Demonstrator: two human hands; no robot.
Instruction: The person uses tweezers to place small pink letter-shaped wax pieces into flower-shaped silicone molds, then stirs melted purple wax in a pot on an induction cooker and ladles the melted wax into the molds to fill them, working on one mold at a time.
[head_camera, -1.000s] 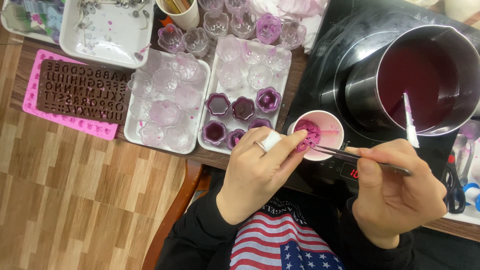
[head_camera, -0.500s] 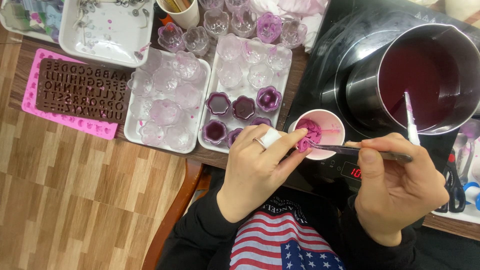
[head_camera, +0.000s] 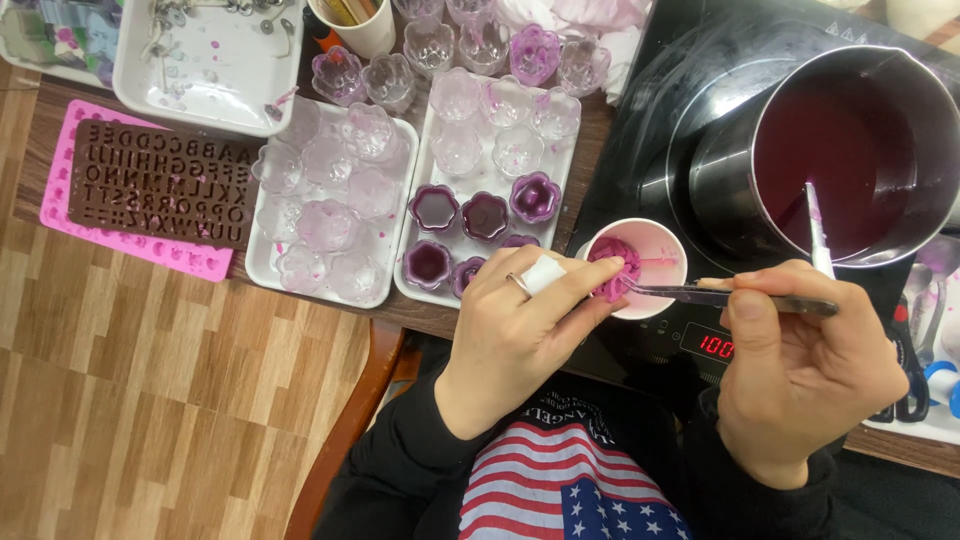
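My left hand (head_camera: 520, 325) pinches a small flower-shaped holder coated in pink wax (head_camera: 612, 266), held over a white paper cup (head_camera: 660, 250). A ring and a white bandage sit on that hand's fingers. My right hand (head_camera: 800, 365) grips metal tweezers (head_camera: 720, 296) whose tips reach into the pink holder. Just behind the left hand, several small flower-shaped glass holders filled with dark purple wax (head_camera: 486, 215) stand on a white tray (head_camera: 560, 170).
A steel pot of dark purple liquid (head_camera: 840, 160) with a stick in it sits on a black induction hob (head_camera: 650, 130) at right. A second white tray (head_camera: 262, 262) holds empty clear holders. A pink and brown letter mould (head_camera: 150, 195) lies at left. Scissors (head_camera: 915, 390) lie at the right edge.
The tweezers' tips have shifted slightly inside the pink holder, and both hands moved a little upward. Everything else stays put.
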